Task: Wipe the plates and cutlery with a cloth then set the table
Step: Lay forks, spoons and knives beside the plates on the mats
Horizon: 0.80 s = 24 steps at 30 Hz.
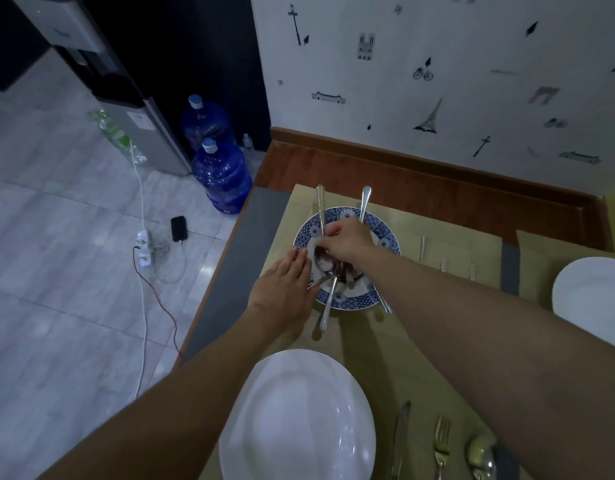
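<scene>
Head view: we see the blue-patterned plate (pixel 385 237) on a placemat (pixel 448 237), with loose cutlery (pixel 328 306) lying across it. The left hand (pixel 285 289) rests flat on the plate's left rim, fingers straight and pressed together. The right hand (pixel 347 240) hovers over the plate centre, fingers curled and pinching the cutlery; which piece, we cannot tell. Nearer us a white plate (pixel 299 417) sits beside a knife (pixel 401 431), fork (pixel 441 445) and spoon (pixel 481 455).

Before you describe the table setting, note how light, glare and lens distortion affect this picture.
Head view: dim, bluish light throughout; glare streaks on the near white plate, which the wide lens stretches egg-shaped, and on the floor tiles; cutlery under the right hand looks soft, hard to separate.
</scene>
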Each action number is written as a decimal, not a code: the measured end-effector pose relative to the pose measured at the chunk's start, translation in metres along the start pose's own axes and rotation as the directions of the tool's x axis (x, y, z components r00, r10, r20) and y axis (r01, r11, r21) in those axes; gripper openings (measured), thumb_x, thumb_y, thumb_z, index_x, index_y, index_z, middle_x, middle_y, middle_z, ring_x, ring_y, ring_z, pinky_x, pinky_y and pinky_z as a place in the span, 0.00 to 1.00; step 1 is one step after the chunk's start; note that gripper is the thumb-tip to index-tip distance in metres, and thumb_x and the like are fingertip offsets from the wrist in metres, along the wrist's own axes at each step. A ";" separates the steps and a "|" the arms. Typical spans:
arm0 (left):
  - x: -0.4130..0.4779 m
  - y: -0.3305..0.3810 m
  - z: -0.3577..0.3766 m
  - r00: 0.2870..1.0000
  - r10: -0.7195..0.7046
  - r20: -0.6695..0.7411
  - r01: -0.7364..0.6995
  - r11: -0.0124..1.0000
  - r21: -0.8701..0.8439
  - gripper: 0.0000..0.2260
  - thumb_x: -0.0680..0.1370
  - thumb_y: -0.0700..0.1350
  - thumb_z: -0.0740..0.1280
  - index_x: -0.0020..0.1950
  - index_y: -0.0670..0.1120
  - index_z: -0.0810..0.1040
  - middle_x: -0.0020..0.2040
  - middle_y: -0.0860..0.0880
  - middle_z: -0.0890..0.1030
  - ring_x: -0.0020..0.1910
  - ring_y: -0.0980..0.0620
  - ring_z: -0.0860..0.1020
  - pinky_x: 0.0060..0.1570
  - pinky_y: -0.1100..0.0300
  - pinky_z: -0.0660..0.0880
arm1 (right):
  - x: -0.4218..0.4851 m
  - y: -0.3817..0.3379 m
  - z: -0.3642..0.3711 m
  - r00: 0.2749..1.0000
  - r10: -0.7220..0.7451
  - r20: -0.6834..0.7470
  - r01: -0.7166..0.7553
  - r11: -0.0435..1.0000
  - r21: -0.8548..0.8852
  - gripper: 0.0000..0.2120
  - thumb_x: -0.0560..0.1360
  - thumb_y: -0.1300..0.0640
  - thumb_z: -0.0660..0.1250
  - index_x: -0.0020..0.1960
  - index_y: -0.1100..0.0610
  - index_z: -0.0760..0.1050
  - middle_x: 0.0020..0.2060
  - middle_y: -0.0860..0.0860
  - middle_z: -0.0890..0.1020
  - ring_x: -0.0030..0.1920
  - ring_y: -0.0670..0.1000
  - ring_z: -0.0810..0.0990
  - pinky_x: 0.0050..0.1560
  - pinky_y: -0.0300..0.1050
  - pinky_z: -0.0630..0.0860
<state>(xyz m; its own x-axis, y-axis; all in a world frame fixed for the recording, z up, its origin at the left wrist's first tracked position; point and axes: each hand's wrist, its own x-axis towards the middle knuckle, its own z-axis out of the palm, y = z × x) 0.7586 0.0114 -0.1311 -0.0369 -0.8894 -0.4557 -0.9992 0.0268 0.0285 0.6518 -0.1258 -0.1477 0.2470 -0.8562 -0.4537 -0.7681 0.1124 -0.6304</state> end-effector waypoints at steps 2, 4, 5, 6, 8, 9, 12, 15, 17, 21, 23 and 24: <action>0.000 0.001 0.000 1.000 -0.005 -0.002 0.005 1.000 0.002 0.29 0.85 0.59 0.40 0.82 0.44 0.41 0.82 0.47 0.41 0.80 0.50 0.37 0.72 0.56 0.36 | 0.000 -0.001 0.002 1.000 -0.010 0.014 0.010 0.999 -0.047 0.07 0.78 0.55 0.72 0.45 0.57 0.86 0.46 0.52 0.87 0.50 0.52 0.83 0.51 0.41 0.74; 0.001 0.001 0.002 1.000 -0.008 -0.012 0.008 1.000 0.007 0.29 0.85 0.59 0.40 0.82 0.44 0.41 0.82 0.47 0.41 0.80 0.50 0.37 0.73 0.56 0.37 | 0.001 -0.003 0.003 1.000 -0.002 0.018 0.002 0.999 -0.040 0.07 0.79 0.55 0.71 0.44 0.53 0.85 0.48 0.50 0.87 0.52 0.51 0.83 0.51 0.40 0.73; 0.001 0.001 0.003 1.000 -0.007 -0.016 0.007 1.000 0.007 0.29 0.85 0.59 0.40 0.82 0.44 0.41 0.82 0.46 0.41 0.80 0.49 0.37 0.74 0.56 0.37 | 0.003 -0.003 0.004 1.000 0.004 0.018 -0.004 1.000 -0.021 0.06 0.79 0.54 0.71 0.44 0.53 0.84 0.48 0.49 0.87 0.52 0.51 0.83 0.51 0.41 0.75; 0.001 0.001 0.005 1.000 -0.005 -0.018 0.005 1.000 0.005 0.29 0.85 0.59 0.40 0.82 0.44 0.41 0.82 0.46 0.41 0.80 0.49 0.37 0.75 0.55 0.38 | 0.003 -0.004 0.004 1.000 0.002 0.014 -0.002 1.000 0.005 0.05 0.79 0.54 0.71 0.46 0.53 0.84 0.48 0.50 0.86 0.51 0.51 0.83 0.52 0.42 0.76; 0.002 0.001 0.007 1.000 0.000 -0.027 0.000 1.000 0.005 0.29 0.85 0.58 0.40 0.82 0.44 0.41 0.82 0.46 0.41 0.80 0.49 0.37 0.76 0.54 0.39 | 0.002 -0.005 0.002 1.000 -0.009 0.003 0.009 0.997 0.078 0.05 0.79 0.54 0.71 0.48 0.55 0.83 0.46 0.51 0.85 0.50 0.52 0.83 0.53 0.45 0.77; 0.002 0.000 0.007 0.999 0.002 -0.033 -0.001 1.000 0.004 0.29 0.85 0.58 0.40 0.81 0.45 0.41 0.82 0.46 0.41 0.80 0.49 0.37 0.76 0.54 0.39 | 0.002 -0.004 0.001 1.000 -0.015 -0.008 0.016 0.993 0.118 0.04 0.79 0.54 0.72 0.48 0.55 0.83 0.46 0.51 0.85 0.49 0.51 0.82 0.53 0.45 0.77; 0.002 -0.001 0.007 0.999 0.002 -0.039 -0.002 1.000 0.000 0.29 0.85 0.58 0.40 0.81 0.44 0.41 0.82 0.46 0.41 0.80 0.49 0.37 0.75 0.55 0.39 | -0.001 -0.003 -0.004 0.997 -0.027 -0.069 0.043 0.970 0.241 0.03 0.79 0.57 0.71 0.47 0.54 0.80 0.44 0.51 0.83 0.45 0.51 0.81 0.45 0.42 0.78; 0.002 -0.002 0.005 1.000 0.014 -0.024 -0.014 1.000 0.002 0.29 0.85 0.58 0.40 0.82 0.43 0.43 0.82 0.45 0.42 0.80 0.49 0.38 0.77 0.54 0.41 | -0.006 0.002 -0.012 0.994 0.017 -0.106 0.025 0.924 0.381 0.01 0.80 0.61 0.70 0.50 0.56 0.79 0.46 0.53 0.84 0.39 0.49 0.82 0.31 0.36 0.76; 0.003 -0.001 0.004 1.000 0.018 -0.012 -0.018 1.000 0.003 0.29 0.85 0.58 0.41 0.82 0.43 0.44 0.82 0.45 0.43 0.81 0.47 0.39 0.77 0.53 0.42 | -0.012 0.010 -0.018 0.991 0.042 -0.126 0.017 0.902 0.431 0.03 0.80 0.61 0.70 0.53 0.57 0.80 0.47 0.53 0.84 0.40 0.48 0.83 0.32 0.34 0.75; 0.007 0.004 -0.002 0.999 -0.010 -0.038 0.009 1.000 -0.029 0.28 0.85 0.57 0.45 0.80 0.42 0.57 0.81 0.42 0.55 0.81 0.44 0.50 0.78 0.49 0.51 | -0.032 0.036 -0.035 0.972 0.093 -0.217 0.030 0.864 0.503 0.03 0.79 0.60 0.70 0.53 0.58 0.80 0.46 0.52 0.84 0.46 0.50 0.82 0.47 0.42 0.79; 0.012 0.009 -0.009 0.993 -0.017 -0.116 0.017 1.000 -0.004 0.24 0.85 0.56 0.49 0.73 0.43 0.67 0.74 0.42 0.69 0.74 0.43 0.65 0.72 0.48 0.64 | -0.044 0.051 -0.048 0.952 0.130 -0.276 0.034 0.853 0.520 0.04 0.79 0.60 0.70 0.53 0.57 0.80 0.44 0.50 0.83 0.46 0.49 0.81 0.48 0.42 0.77; 0.015 0.013 -0.014 0.987 -0.016 -0.162 0.016 1.000 0.000 0.21 0.84 0.56 0.51 0.69 0.44 0.71 0.69 0.44 0.74 0.69 0.44 0.71 0.67 0.50 0.68 | -0.049 0.058 -0.055 0.942 0.151 -0.301 0.032 0.849 0.527 0.03 0.79 0.59 0.70 0.53 0.56 0.80 0.43 0.49 0.82 0.45 0.48 0.81 0.46 0.41 0.77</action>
<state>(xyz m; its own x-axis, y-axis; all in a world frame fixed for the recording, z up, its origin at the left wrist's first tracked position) 0.7453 -0.0082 -0.1251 -0.0184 -0.9517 -0.3063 -0.9997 0.0126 0.0211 0.5624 -0.1044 -0.1277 -0.0611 -0.9410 -0.3329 -0.3327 0.3337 -0.8820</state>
